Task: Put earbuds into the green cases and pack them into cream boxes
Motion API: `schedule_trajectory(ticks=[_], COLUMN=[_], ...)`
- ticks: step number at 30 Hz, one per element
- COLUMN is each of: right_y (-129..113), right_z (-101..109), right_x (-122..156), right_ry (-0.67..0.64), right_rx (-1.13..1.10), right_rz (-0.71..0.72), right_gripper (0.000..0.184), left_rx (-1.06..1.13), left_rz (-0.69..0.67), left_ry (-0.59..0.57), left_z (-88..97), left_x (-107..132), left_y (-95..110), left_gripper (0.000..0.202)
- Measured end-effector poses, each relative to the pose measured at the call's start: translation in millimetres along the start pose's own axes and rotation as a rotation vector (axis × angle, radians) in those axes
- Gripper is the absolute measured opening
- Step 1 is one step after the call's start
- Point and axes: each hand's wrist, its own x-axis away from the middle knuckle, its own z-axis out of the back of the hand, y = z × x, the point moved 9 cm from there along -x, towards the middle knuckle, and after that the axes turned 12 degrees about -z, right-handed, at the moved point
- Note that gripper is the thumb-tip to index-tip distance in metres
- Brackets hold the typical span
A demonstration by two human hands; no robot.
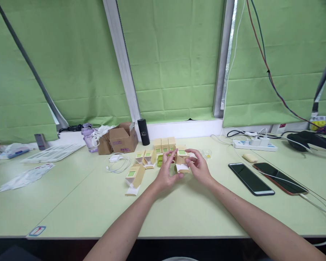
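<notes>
A small tan carton box (181,158) with a green-and-white square label is held between my two hands above the table. Its white inner flap hangs open toward me. My left hand (167,172) grips the box from the left, fingers along its side and thumb low by the flap. On the right side, my right hand (199,167) pinches it with thumb and fingers. Just left of my left hand lie light-green plastic pieces (159,160), partly hidden. A similar open box (136,174) lies further left, its flap on the table. Two more open boxes (146,157) sit behind it.
Several tan boxes (164,143) stand in a row at the back. Clear plastic pieces (207,153) lie right of my hands. Around are a cardboard carton (123,137), black cylinder (143,132), coiled white charger cable (119,163), two phones (251,179) and a power strip (255,144).
</notes>
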Motion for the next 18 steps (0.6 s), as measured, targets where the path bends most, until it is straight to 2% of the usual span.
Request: schedule_trajectory(ticks=[10,18], right_y=[-0.3,-1.8], right_z=[-2.1,-5.8], right_x=[0.3,1.0], right_ry=[-0.001,-0.055], right_rx=[-0.007,-0.061], right_rz=[0.02,0.048], right_gripper=[0.034,0.034], left_rx=[0.026,0.086], left_rz=[-0.003,0.031], left_ry=[0.073,0.144], left_z=[4.6,8.1], left_x=[-0.6,-0.3], left_y=[1.0,-4.6], left_gripper=[0.072,0.064])
